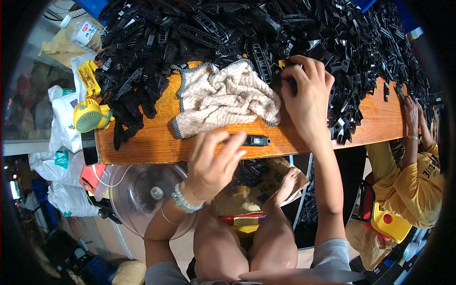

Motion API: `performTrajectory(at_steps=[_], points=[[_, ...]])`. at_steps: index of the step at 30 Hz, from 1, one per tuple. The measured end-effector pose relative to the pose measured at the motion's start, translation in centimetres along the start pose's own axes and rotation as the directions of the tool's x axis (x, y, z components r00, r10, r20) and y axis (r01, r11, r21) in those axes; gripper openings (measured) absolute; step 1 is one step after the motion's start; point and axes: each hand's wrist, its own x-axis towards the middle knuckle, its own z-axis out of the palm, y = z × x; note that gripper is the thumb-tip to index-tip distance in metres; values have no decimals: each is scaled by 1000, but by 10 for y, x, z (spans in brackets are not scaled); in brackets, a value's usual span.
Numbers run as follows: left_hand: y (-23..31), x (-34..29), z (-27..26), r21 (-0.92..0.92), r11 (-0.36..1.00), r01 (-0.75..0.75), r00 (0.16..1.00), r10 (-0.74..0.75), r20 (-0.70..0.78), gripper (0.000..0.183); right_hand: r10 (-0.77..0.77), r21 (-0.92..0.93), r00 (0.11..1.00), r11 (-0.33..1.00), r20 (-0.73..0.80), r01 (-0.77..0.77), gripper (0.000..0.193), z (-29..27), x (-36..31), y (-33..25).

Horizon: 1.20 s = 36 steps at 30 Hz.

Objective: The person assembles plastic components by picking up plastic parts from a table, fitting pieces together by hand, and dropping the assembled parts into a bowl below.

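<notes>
My right hand (pixel 308 97) is at the front edge of a heap of black plastic parts (pixel 204 28). Its fingers curl round a dark piece, mostly hidden beneath them. My left hand (pixel 211 164), with a beaded bracelet on the wrist, hovers at the table's near edge, fingers apart. Its fingertips reach toward a single slim black plastic part (pixel 257 140) lying on the wooden tabletop (pixel 161 145); whether they touch it I cannot tell. Between the heap and this part lies a crumpled cream cloth (pixel 228 95) with a dark checked border.
A yellow handheld fan (pixel 88 116), a phone (pixel 91 155) and a plastic bottle (pixel 81 32) are at the left. Below the table sit a clear round basin (pixel 142 183) and a cardboard box (pixel 289 190). At the right, a person in yellow (pixel 418 185) handles the heap's edge.
</notes>
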Motion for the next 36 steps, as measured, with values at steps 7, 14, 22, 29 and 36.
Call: performTrajectory(at_steps=[7,14,22,29,36], points=[[-8,10,-3,-103,986,128,987,-116,115,28,-45,80,996,996,72,39,32,-9,-15,1],[-10,11,-5,-107,985,132,984,-118,134,26,4,15,998,1000,65,-5,37,-6,-8,0],[-9,12,-3,-107,985,139,983,-124,135,23,52,218,994,975,-98,-29,29,-9,-5,4],[-10,12,-2,-101,985,143,983,-129,127,21,360,876,866,205,348,-437,24,-43,-47,-17],[-10,10,0,-105,982,158,981,-144,134,21,111,634,856,626,505,-455,28,-53,-70,-16]])
